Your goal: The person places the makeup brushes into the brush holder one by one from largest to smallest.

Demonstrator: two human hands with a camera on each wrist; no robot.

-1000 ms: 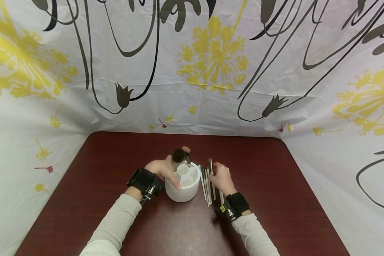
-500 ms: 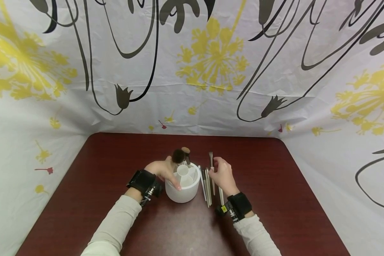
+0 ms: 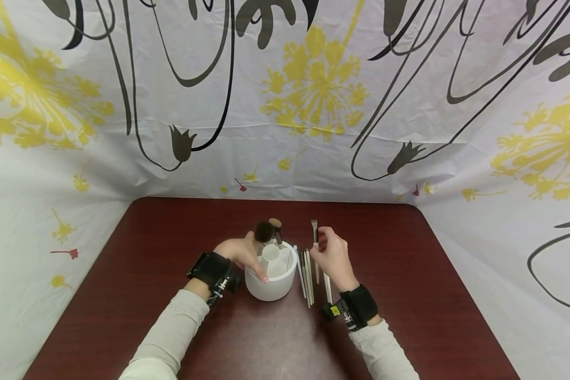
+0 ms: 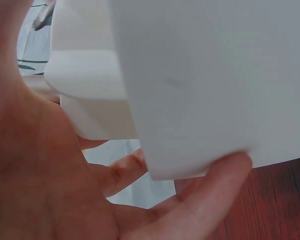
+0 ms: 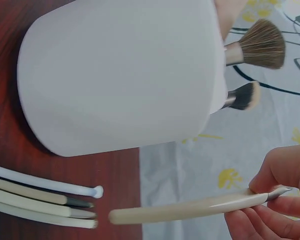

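Observation:
My left hand (image 3: 239, 250) grips the round white divided brush holder (image 3: 269, 287) from its left side, thumb on the front wall. In the left wrist view its fingers curl round the white wall (image 4: 215, 90). Two makeup brushes stand bristles up in the holder: a fluffy dark one (image 3: 264, 231) and a tan-tipped one (image 3: 276, 224). To the holder's right, my right hand (image 3: 333, 258) pinches a slim makeup brush (image 5: 185, 211) near its metal ferrule. Its flat bristle head (image 3: 314, 224) points away from me, and its pale handle reaches back toward the table.
Several thin brushes (image 3: 309, 282) lie side by side on the dark red table (image 3: 209, 338), just right of the holder. Another pale handle (image 3: 328, 289) lies under my right wrist. A white patterned cloth (image 3: 247, 158) hangs behind and beside the table.
My right hand has drawn the pinched brush up and slightly away from me, off the row of brushes. My left hand and the holder have stayed in place.

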